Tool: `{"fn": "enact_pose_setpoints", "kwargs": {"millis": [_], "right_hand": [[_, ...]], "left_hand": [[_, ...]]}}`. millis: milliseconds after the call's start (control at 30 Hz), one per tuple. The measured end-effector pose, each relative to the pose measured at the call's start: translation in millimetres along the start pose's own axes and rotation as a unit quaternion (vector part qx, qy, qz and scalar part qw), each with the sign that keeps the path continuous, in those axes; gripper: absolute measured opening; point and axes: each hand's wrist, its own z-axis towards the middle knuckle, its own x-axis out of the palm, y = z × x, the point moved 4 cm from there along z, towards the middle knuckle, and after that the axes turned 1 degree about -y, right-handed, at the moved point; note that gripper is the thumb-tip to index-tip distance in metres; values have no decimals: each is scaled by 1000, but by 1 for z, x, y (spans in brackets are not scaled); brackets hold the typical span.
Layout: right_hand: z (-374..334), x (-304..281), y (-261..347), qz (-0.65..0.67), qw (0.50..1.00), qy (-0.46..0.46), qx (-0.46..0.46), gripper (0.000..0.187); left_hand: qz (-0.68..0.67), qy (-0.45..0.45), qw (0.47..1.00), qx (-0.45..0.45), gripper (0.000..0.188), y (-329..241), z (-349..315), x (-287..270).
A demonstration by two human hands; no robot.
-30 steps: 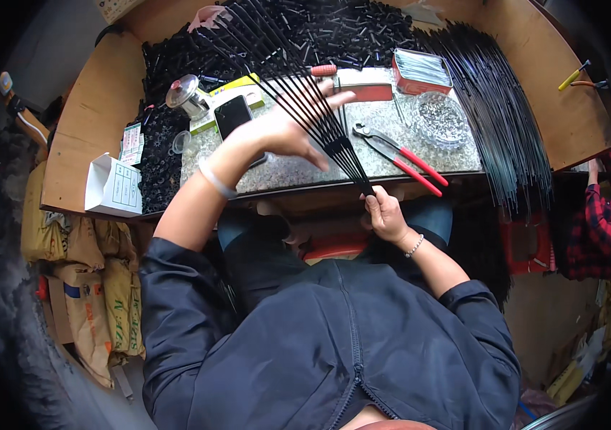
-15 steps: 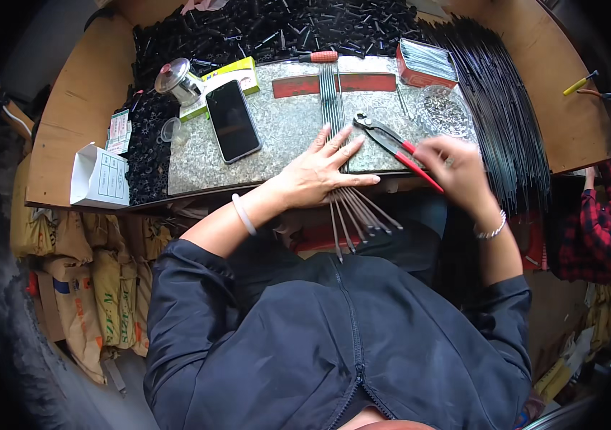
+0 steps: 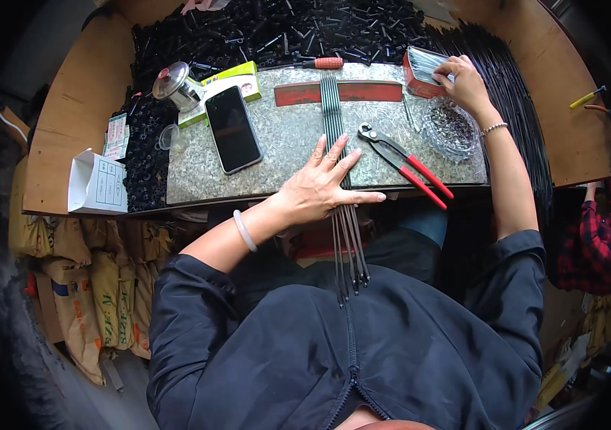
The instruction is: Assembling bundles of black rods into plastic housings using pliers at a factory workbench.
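My left hand lies flat with fingers spread on a row of thin dark rods, pressing them against the grey stone slab. The rods run from beside a red metal bar past the slab's near edge, their dark tips over my lap. My right hand is at a small red box of thin pale strips; its thumb and fingers are pinched together at the strips, and what they grip is hidden. Pincers with red handles lie on the slab between my hands.
A black phone, a green-and-white box and a lidded clear jar are at the left. A clear dish of small metal pieces sits at the right. Black parts are heaped behind; long dark rods lie far right.
My right hand has moved from beside the pincers' handles up to the red box. Under my left hand, the rods have slid toward me and their near ends are closer together.
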Motion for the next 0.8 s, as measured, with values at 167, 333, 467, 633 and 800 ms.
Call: {"fn": "enact_pose_setpoints", "kwargs": {"millis": [167, 333, 467, 633, 800], "right_hand": [[-2, -6, 1, 11, 998, -60, -15, 11], [5, -15, 58, 132, 970, -171, -113, 8], [18, 36, 98, 220, 969, -30, -109, 13], [29, 66, 108, 238, 969, 42, -50, 15], [30, 70, 110, 244, 967, 49, -44, 14]], "left_hand": [[-7, 19, 1000, -1, 50, 1, 0, 1], [1, 6, 1000, -9, 49, 2, 1, 0], [-10, 6, 1000, -10, 50, 1, 3, 0], [-14, 2, 1000, -11, 51, 2, 2, 0], [-20, -6, 1000, -10, 52, 2, 1, 0]]}}
